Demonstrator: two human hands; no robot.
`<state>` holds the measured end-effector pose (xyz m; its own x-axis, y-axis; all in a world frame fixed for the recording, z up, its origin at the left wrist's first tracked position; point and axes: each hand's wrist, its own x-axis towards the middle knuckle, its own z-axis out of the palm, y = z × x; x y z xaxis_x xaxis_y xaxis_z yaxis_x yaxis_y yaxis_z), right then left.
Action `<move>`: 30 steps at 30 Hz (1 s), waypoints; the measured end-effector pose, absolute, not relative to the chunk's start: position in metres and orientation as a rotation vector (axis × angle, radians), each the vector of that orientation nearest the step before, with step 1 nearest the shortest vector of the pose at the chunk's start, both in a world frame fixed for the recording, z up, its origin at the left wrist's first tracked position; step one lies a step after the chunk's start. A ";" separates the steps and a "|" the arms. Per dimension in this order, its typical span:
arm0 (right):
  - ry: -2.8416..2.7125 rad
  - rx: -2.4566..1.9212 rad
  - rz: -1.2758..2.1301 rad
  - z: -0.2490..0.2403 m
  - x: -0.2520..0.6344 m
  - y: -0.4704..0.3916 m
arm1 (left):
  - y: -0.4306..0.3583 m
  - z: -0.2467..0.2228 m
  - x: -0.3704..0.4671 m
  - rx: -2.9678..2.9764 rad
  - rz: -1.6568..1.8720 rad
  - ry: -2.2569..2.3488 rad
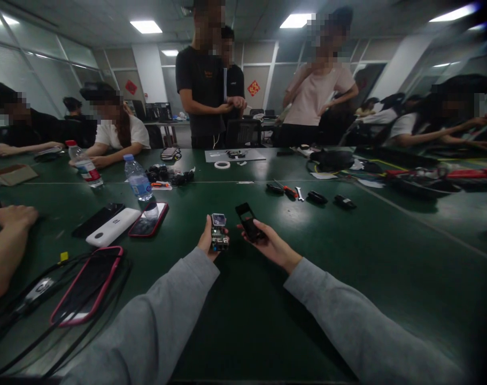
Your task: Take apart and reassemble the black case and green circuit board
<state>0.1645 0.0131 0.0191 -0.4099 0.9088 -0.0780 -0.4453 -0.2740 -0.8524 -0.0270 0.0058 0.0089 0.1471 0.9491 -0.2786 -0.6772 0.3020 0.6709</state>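
Near the middle of the green table [243, 331], my left hand [205, 238] is closed around a small circuit board device [219, 235] with a little screen at its top end. My right hand [273, 243] grips a black rectangular case part [249, 222] with a window-like opening near its upper end, the thumb lying over its lower part. The two held pieces are a short distance apart, both above the table, and do not touch.
Left are a white power bank [111, 226], phones [149, 220], cables, bottles [138, 179] and another person's arm [6, 256]. Ahead lie a wrench [299, 193], an orange-handled tool and black parts [345, 201]. Several people sit or stand beyond.
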 end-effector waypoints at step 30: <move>-1.762 -1.189 0.558 0.012 0.176 0.028 | 0.001 0.014 -0.035 0.404 1.117 0.505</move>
